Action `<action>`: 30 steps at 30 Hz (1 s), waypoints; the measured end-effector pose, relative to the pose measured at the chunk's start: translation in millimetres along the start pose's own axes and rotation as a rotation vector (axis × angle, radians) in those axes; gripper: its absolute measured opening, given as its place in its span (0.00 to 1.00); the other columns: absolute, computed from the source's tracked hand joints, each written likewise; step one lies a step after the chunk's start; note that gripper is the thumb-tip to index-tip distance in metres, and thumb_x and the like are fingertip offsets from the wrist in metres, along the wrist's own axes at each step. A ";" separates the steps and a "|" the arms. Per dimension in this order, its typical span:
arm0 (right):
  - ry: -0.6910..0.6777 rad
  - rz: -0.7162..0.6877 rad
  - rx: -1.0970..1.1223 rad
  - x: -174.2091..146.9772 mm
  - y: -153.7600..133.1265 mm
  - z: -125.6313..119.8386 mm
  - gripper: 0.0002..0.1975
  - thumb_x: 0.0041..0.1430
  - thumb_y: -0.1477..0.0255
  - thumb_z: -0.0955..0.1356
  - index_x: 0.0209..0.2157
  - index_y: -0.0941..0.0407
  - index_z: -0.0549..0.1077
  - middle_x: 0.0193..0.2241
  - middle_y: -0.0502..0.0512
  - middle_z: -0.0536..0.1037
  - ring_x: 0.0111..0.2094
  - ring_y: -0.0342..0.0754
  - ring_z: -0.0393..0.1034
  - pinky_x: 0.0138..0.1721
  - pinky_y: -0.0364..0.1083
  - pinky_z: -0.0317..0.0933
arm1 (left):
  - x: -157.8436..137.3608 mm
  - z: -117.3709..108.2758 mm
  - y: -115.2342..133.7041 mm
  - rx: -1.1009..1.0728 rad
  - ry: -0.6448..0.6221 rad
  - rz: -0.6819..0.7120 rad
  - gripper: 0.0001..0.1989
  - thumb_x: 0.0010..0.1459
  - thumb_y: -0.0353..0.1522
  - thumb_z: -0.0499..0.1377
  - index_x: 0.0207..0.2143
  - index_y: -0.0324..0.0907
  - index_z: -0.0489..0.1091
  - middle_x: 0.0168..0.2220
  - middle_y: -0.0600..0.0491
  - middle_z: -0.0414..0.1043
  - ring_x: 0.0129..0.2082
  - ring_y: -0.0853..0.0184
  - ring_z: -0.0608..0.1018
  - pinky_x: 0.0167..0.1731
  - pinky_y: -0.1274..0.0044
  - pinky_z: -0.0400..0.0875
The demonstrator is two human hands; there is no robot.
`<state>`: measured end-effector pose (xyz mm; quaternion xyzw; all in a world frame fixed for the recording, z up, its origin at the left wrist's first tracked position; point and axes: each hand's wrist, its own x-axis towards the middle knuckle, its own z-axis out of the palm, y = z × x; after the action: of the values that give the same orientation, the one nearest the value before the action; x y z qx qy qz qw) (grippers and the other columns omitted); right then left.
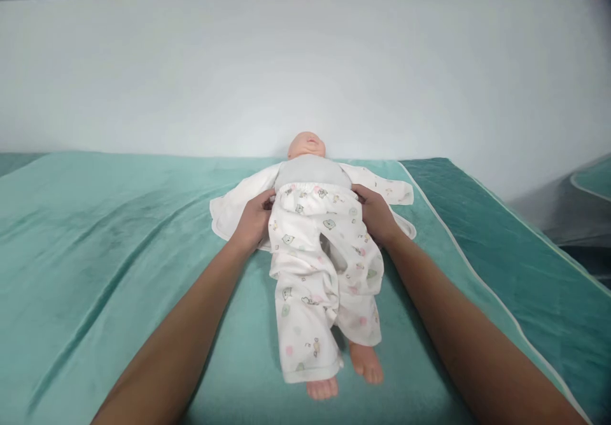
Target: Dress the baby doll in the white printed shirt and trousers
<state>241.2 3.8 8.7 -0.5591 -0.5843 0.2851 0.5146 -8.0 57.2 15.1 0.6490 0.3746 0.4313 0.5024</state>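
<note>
A doll (312,177) lies on its back on the green blanket (119,234), head towards the far edge by the white wall (305,69). The left hand (254,220) and right hand (375,212) each grip a side of the printed trousers (317,266) at the waistband. An open white top (229,212) is spread beneath the doll.

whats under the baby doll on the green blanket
Under the baby doll lies an open white printed top, spread out to both sides over the green blanket. The part beneath its back is covered. The left hand and right hand hold the pants waistband.
</note>
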 end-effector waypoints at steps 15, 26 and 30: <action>-0.037 0.193 0.205 35.4 18.0 1.6 0.08 0.41 0.71 0.71 0.27 0.55 0.69 0.24 0.46 0.73 0.25 0.44 0.64 0.25 0.42 0.57 | 27.0 -11.3 -19.3 0.113 0.092 0.020 0.13 0.45 0.27 0.57 0.36 0.41 0.74 0.30 0.56 0.71 0.31 0.68 0.71 0.35 0.76 0.65; 0.006 -0.092 0.050 24.2 -14.4 -18.6 0.06 0.54 0.68 0.71 0.34 0.53 0.71 0.35 0.51 0.72 0.38 0.47 0.67 0.39 0.46 0.62 | 15.6 -8.6 -6.0 0.146 0.186 0.280 0.09 0.56 0.35 0.61 0.41 0.47 0.73 0.51 0.50 0.68 0.54 0.62 0.70 0.53 0.69 0.67; -0.097 -0.145 -0.036 21.6 -20.1 -13.1 0.07 0.58 0.65 0.70 0.34 0.53 0.71 0.35 0.51 0.70 0.37 0.47 0.65 0.39 0.47 0.61 | 14.7 -7.8 -3.1 0.177 0.092 0.297 0.07 0.58 0.36 0.61 0.40 0.46 0.73 0.56 0.49 0.66 0.59 0.61 0.68 0.58 0.68 0.63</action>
<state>249.3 16.7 37.1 -0.5099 -0.6525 0.2635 0.4948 -10.4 74.0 15.7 0.7185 0.3336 0.4954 0.3564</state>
